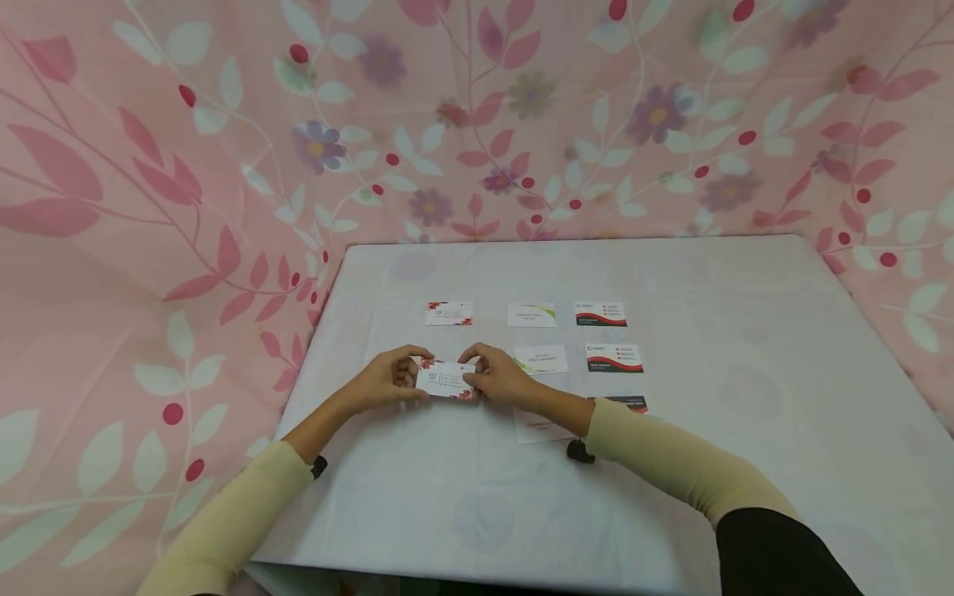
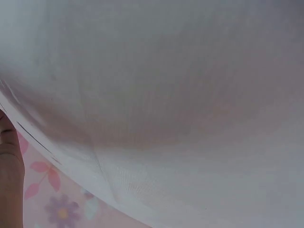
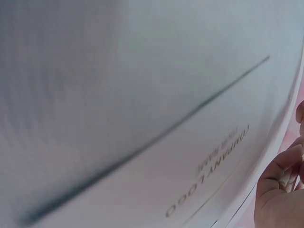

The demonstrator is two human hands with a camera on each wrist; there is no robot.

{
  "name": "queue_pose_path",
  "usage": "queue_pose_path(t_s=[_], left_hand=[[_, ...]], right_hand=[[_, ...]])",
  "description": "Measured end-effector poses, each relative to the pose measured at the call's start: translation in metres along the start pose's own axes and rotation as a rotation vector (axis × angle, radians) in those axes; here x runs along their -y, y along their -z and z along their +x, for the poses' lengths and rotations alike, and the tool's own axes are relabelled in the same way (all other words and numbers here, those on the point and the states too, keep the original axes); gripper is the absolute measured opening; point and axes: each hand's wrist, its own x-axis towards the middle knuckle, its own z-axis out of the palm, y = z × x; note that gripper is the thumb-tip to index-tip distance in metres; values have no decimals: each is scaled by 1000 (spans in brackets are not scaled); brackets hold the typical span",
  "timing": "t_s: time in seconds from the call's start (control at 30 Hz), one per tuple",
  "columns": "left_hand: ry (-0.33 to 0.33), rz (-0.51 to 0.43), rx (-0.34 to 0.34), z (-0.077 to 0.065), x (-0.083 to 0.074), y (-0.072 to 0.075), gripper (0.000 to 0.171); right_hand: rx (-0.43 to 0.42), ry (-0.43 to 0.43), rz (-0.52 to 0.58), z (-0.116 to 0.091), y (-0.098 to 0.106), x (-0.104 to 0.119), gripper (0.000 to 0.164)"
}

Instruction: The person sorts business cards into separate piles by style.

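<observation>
A white business card with red flowers at its corners (image 1: 444,379) is held between both hands in the head view. My left hand (image 1: 382,379) pinches its left edge between thumb and fingers. At the right edge, my right hand (image 1: 501,377) grips the card the same way. Only part of the left hand (image 2: 9,175) shows at the left border of the left wrist view. The right hand (image 3: 280,190), with bent fingers, appears at the right border of its wrist view; the held card is out of sight there.
Behind the hands lie a matching floral card (image 1: 450,314), a green-edged card (image 1: 532,315) and a red-and-black card (image 1: 600,314). Nearer are another green-edged card (image 1: 541,361) and red-and-black card (image 1: 614,358). The right forearm partly covers a white card (image 1: 532,429) and a dark-striped card (image 1: 633,403).
</observation>
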Motion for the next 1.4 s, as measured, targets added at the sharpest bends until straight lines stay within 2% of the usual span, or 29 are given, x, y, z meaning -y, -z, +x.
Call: queue_pose_path(t_s=[0.17,0.3,0.43,0.53,0.7,0.8,0.93,0.97,1.0,1.13,1.27,1.4], left_hand=[[29,39,-58,6,3,6,63],[68,22,-93,13,4,12,64],[105,-10,-106,18,6,16,66],[126,-15,-100,22,9,18,67],[136,8,-91,30,9,22,68],[124,9,-94,34,-2,25,67],[104,21,-114,41,-2,29,65],[101,34,-122,43,2,29,65],[104,47,-129,45,6,30,64],[117,90,-140,51,6,32,63],[144,119,-147,57,7,35,63],[162,131,-141,63,7,38,64]], right_hand=[[-57,4,18,8,6,0,25],[-71,17,16,13,9,1,42],[-54,48,-45,16,11,1,62],[-51,54,-118,19,12,0,66],[-98,57,-210,24,13,2,65],[-128,44,-236,30,15,4,65],[-132,36,-243,38,19,4,68],[-132,37,-249,40,20,4,69],[-132,35,-254,41,21,5,69],[-157,27,-277,47,24,6,67],[-187,0,-258,53,26,7,64],[-178,-31,-210,58,28,6,64]])
